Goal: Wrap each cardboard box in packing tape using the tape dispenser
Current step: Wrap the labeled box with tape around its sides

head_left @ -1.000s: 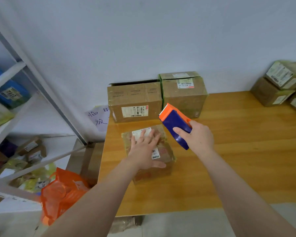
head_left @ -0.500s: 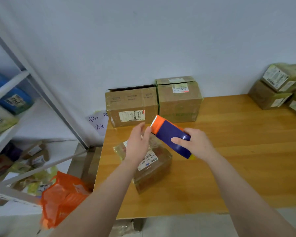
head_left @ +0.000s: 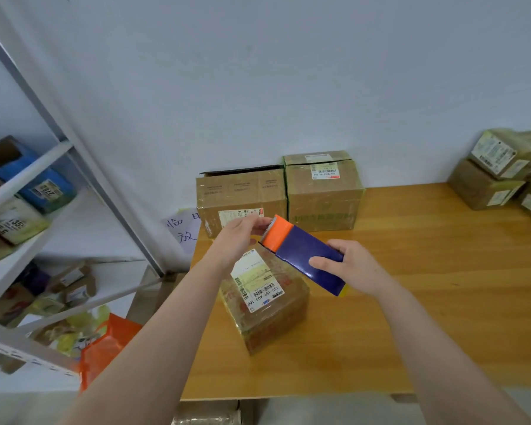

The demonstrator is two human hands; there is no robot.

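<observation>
At the wooden table (head_left: 411, 317), my right hand (head_left: 354, 268) grips the blue tape dispenser (head_left: 307, 256), held tilted above the small labelled box (head_left: 267, 305), which sits on the table just below both hands. My left hand (head_left: 242, 237) pinches at the dispenser's orange toothed end; the tape itself I cannot make out. To do this well, I judge, I should draw out a clean length, keep fingers off the teeth and land it flat on the box.

Box sticker (head_left: 259, 289): "159 159-A03", "160", barcodes; just below left hand (head_left: 239, 237).
Wall note (head_left: 183, 230): handwritten "临", "放"; left of left hand.
White shelf pack (head_left: 16, 222): "135"; far left of that hand.
Blue shelf pack (head_left: 51, 190): upside-down digits, not legible.
</observation>
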